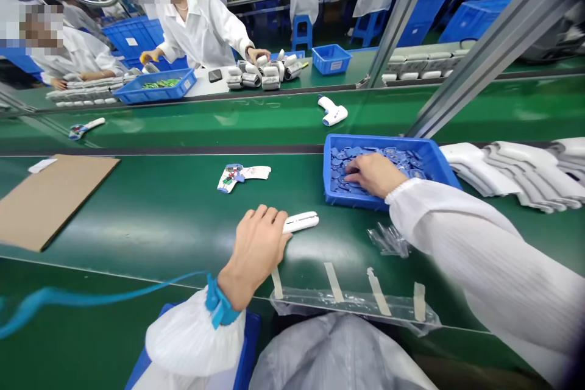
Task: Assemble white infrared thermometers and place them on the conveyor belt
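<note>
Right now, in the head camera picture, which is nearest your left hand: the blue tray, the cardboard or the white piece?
1. White piece: at the fingertips of the left hand, touching.
2. Blue tray: ahead, to the right.
3. Cardboard: far left.

Right sleeve: a long white finely ribbed fabric sleeve [484, 262] was gathered at the cuff.
Left sleeve: a puffy white fabric sleeve [194, 332] bunched below the wrist.
Left wrist: a bright blue fabric strap [220, 303] trailed a blue cord [91, 292].
Hands: the left hand [256, 253] and right hand [372, 173] were bare.
</note>
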Demonstrator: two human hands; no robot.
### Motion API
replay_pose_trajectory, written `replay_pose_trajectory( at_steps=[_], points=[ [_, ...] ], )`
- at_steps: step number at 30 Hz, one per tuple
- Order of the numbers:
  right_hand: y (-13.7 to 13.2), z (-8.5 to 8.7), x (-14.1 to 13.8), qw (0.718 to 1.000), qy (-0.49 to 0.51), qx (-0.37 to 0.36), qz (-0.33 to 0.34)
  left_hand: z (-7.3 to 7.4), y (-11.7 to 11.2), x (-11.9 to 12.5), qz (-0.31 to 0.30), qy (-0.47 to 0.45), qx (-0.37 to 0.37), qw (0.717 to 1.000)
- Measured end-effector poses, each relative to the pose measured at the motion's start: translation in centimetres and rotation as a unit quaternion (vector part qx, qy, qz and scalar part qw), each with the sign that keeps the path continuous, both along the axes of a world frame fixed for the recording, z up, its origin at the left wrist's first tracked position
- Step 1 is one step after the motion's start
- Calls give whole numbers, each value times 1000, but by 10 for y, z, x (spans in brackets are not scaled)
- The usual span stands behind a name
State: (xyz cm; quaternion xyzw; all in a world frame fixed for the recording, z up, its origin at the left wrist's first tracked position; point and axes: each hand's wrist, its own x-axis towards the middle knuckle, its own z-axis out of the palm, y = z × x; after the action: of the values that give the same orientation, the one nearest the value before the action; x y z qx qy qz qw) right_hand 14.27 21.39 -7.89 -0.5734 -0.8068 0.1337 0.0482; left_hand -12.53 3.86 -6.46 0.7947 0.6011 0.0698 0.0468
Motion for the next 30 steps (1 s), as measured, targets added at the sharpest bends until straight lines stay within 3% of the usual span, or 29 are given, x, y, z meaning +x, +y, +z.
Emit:
replay_pose_trajectory(
  at_steps=[2, 4, 7, 9, 11, 12, 14, 16, 18, 23, 26, 30],
  points=[
    [-1, 0, 1, 1000, 5, -1, -10, -2, 3, 2, 55, -76, -15, 995],
    [-5, 4, 6, 999, 19, 6, -26, -5, 5, -2, 129, -210, -44, 968],
    [-18, 18, 15, 996, 59, 34, -54, -8, 6, -9, 193, -432, -98, 876],
    [-36, 28, 16, 990, 115, 33, -70, -7, 7, -6, 192, -537, -147, 808],
    [-59, 36, 10, 973, 218, 10, -77, -4, 7, 4, 169, -581, -204, 770],
    [-71, 38, 4, 959, 273, 6, -78, -1, 7, 11, 153, -578, -220, 771],
    [-95, 39, -9, 934, 347, 31, -78, 4, 6, 25, 120, -537, -214, 807],
    [-117, 36, -22, 929, 353, 74, -77, 8, 4, 38, 96, -479, -181, 853],
    [-133, 31, -31, 930, 350, 86, -66, 9, 2, 47, 82, -445, -157, 878],
    [-153, 25, -28, 932, 349, 91, -12, 7, -4, 47, 48, -429, -169, 886],
    [-155, 26, -21, 939, 315, 133, 41, 13, -7, 42, 29, -420, -179, 889],
    [-155, 29, -17, 927, 299, 197, 114, 21, -7, 39, -1, -405, -186, 895]
  ],
)
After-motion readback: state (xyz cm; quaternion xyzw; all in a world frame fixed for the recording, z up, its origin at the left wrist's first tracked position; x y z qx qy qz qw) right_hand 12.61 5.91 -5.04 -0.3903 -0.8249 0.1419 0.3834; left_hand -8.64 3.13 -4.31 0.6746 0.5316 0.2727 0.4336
